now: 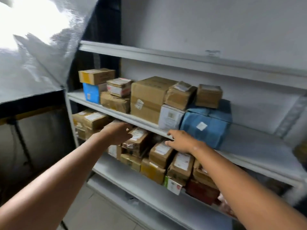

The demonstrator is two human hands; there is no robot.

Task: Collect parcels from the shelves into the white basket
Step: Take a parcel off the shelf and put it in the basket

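Parcels (181, 165) are sitting packed tight on the level just under the big brown box (149, 98), and more are sitting beside that box on its own shelf (257, 141). You are looking through the head camera only.

Your left hand (118, 132) is hovering below the big brown box and a bit to its left, right at a small brown parcel with a white label (138, 138). Its fingers are hiding behind the back of the hand, so I cannot tell if they are gripping.

Your right hand (181, 141) is hanging below the big brown box and to its right, fingers spread wide and holding nothing, fingertips at the top of another labelled parcel (160, 152).

The white basket is not showing anywhere.

I think you are doing the picking step. Next you are going to need a firm grip on each parcel, then a careful lift out, without bumping the shelf above or tipping the neighbours.
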